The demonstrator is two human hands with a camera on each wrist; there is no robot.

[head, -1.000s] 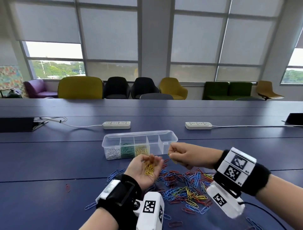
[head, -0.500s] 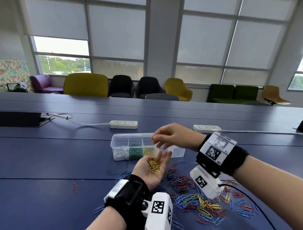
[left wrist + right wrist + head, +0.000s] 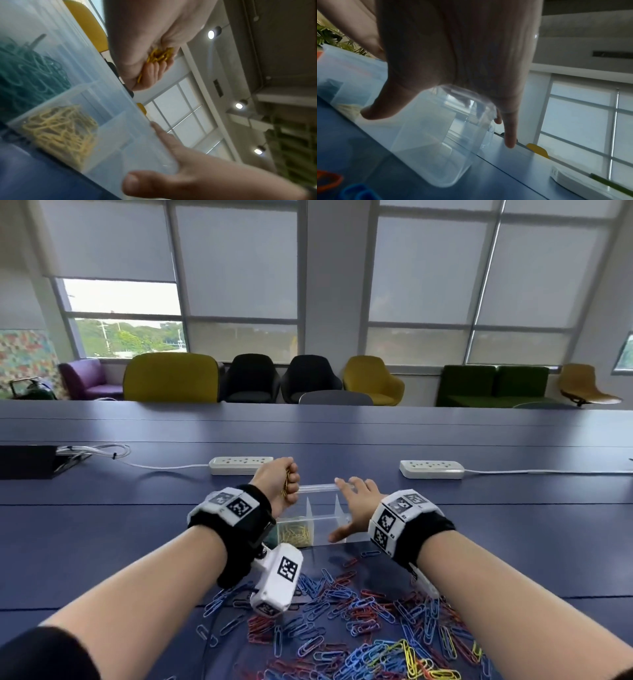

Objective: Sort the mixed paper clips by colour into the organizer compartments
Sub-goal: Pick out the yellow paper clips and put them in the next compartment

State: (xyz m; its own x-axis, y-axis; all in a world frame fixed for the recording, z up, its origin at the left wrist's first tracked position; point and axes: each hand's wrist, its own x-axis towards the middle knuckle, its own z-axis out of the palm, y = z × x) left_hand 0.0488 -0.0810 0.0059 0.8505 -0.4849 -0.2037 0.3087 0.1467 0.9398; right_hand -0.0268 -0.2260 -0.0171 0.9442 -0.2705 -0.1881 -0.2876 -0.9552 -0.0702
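A clear organizer point(image 3: 317, 491) stands on the blue table. My left hand point(image 3: 279, 486) is a fist above its left part and grips a bunch of yellow clips point(image 3: 160, 55). Below the fist, one compartment holds yellow clips point(image 3: 295, 534), also the yellow clips point(image 3: 61, 134) in the left wrist view, and its neighbour holds green clips point(image 3: 30, 70). My right hand point(image 3: 356, 505) lies spread over the organizer's right end point(image 3: 436, 135), with the thumb point(image 3: 373, 112) on the front wall and straight fingers point(image 3: 510, 135) past the far rim. The mixed clip pile point(image 3: 359, 628) lies near me.
Two white power strips point(image 3: 241, 465) point(image 3: 431, 469) lie behind the organizer, with cables running left and right. A black device point(image 3: 25, 462) sits at the far left. Chairs line the windows beyond the table's far edge.
My left hand, palm-up with yellow clips before, has closed into a fist and moved over the organizer. My right hand dropped from pinching above the box to lying on its right end.
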